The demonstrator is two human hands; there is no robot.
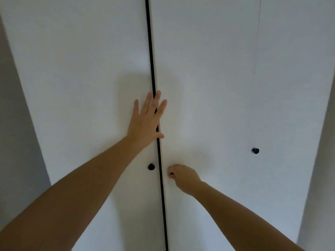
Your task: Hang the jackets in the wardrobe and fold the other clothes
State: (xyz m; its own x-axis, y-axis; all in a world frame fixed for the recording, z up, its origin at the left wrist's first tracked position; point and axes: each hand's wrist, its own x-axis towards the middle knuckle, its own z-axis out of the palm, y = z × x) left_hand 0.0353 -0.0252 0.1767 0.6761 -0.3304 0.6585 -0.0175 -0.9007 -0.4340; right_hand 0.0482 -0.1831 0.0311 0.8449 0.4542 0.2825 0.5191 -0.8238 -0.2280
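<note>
We find the knob [171,173] mostly hidden under right grip [183,176] | wardrobe [81,78] interior unseen behind doors [208,87] | doors cut off top, bottom.

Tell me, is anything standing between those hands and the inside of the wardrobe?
Yes: the left door and right door stand nearly shut, with only a thin dark gap between them. The left hand lies flat across that gap; the right hand grips the right door's knob.

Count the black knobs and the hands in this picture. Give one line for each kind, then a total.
Black knobs: 3 (bare knob, far knob, gripped knob)
Hands: 2 (left hand spread flat, right hand curled round the gripped knob)
Total: 5
</note>
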